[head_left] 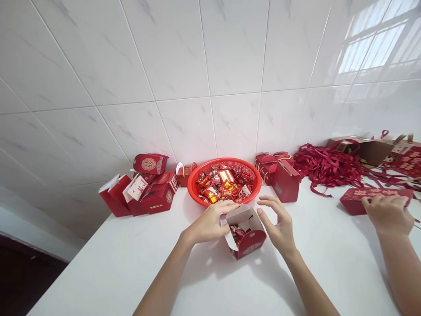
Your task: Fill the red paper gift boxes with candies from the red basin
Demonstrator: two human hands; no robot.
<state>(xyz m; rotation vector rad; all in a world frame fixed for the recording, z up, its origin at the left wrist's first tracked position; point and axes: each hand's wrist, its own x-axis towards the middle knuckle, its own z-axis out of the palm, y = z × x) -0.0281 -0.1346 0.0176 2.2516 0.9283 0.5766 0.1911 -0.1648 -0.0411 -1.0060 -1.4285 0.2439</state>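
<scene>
An open red box [251,244] with white inner flaps stands on the white table, with wrapped candies [237,233] inside. My left hand [210,222] is at the box's left side, its thumb and fingers on either side of a raised white flap, which it appears to grip. Just right of the box, my right hand [278,224] is held with thumb and fingers apart and nothing between them. Behind the box sits a red plastic basket [191,186] full of wrapped candies [226,186].
Red boxes [154,197] stand at the left near the tiled wall. More red boxes [287,183] are right of the basket, beside a heap of dark red ribbons [329,166]. Another person's hand [390,213] rests on a red box [353,202] at the right.
</scene>
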